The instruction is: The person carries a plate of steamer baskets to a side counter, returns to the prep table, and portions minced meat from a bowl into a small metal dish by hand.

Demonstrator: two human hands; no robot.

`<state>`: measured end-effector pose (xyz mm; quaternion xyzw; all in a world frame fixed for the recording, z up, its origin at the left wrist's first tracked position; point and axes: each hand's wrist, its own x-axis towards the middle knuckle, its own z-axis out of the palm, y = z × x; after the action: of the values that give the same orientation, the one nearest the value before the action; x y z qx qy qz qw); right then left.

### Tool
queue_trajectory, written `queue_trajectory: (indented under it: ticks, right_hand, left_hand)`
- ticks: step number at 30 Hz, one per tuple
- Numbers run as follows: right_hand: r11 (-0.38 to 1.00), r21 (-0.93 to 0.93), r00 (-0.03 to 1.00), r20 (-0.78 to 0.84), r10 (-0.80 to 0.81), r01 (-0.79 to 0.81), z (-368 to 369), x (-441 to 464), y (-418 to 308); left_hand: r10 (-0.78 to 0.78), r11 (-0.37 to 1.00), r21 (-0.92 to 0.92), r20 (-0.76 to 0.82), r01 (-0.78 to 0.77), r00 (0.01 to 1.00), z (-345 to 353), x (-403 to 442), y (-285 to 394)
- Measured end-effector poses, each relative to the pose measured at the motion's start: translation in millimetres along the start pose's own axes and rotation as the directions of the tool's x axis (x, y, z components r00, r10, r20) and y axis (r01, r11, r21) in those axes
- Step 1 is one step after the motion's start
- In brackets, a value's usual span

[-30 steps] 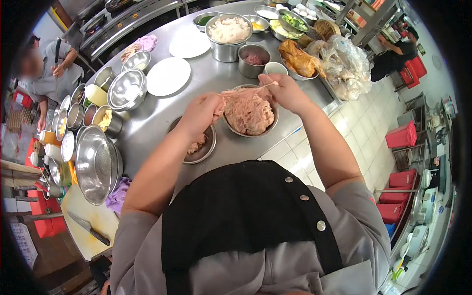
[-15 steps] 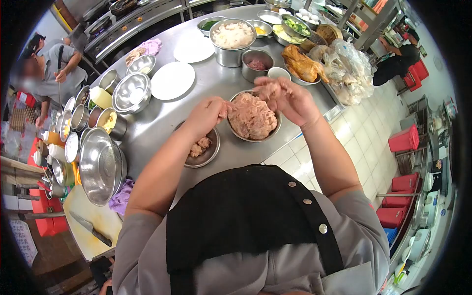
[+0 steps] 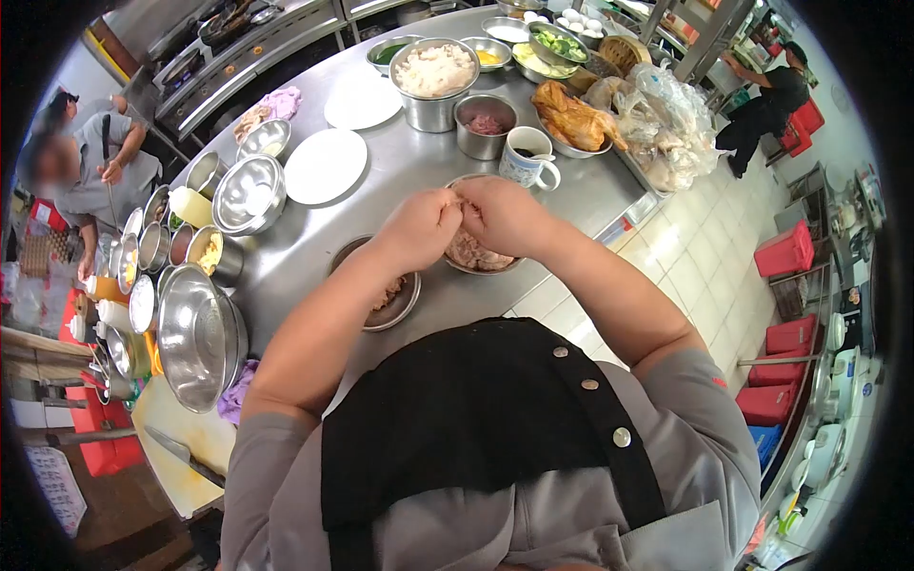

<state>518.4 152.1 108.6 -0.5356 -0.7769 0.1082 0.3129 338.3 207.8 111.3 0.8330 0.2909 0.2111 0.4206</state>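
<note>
My left hand (image 3: 419, 226) and my right hand (image 3: 506, 217) meet knuckle to knuckle, fingers curled closed, over a metal bowl of raw meat (image 3: 476, 253). Between them they pinch a piece of raw meat, mostly hidden by the fingers. The hands cover much of the bowl. Beneath my left forearm, partly hidden, stands a smaller metal bowl (image 3: 407, 306) with a few meat pieces (image 3: 387, 293) in it. Just beyond my right hand is a white mug (image 3: 526, 157) with a blue pattern and dark contents.
Past the hands stand a metal pot of pale food (image 3: 435, 74), a pot of red meat (image 3: 486, 127), a whole browned bird (image 3: 575, 116) and white plates (image 3: 327, 167). Metal bowls (image 3: 249, 195) line the left side. A knife (image 3: 184, 455) lies on a cutting board (image 3: 171, 481). Co-workers stand further off.
My hands, apart on either side of the meat bowl before, have come together above it. The right hand moved left and its fingers curled closed. The mug now shows fully.
</note>
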Motion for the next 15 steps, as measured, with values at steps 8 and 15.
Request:
queue_trajectory:
  ticks: [8,15]
  right_hand:
    - [0.968,-0.213,0.98,0.172,-0.097,0.133,-26.4,2.3,-22.4]
    - [0.983,0.016,0.969,0.171,0.177,-0.182,-50.3,-17.6,7.4]
  left_hand:
    - [0.13,0.902,0.419,-0.027,-0.107,0.991,-9.7,-10.8,24.6]
    - [-0.06,0.911,0.394,-0.169,0.123,0.984,-61.7,-20.5,-5.2]
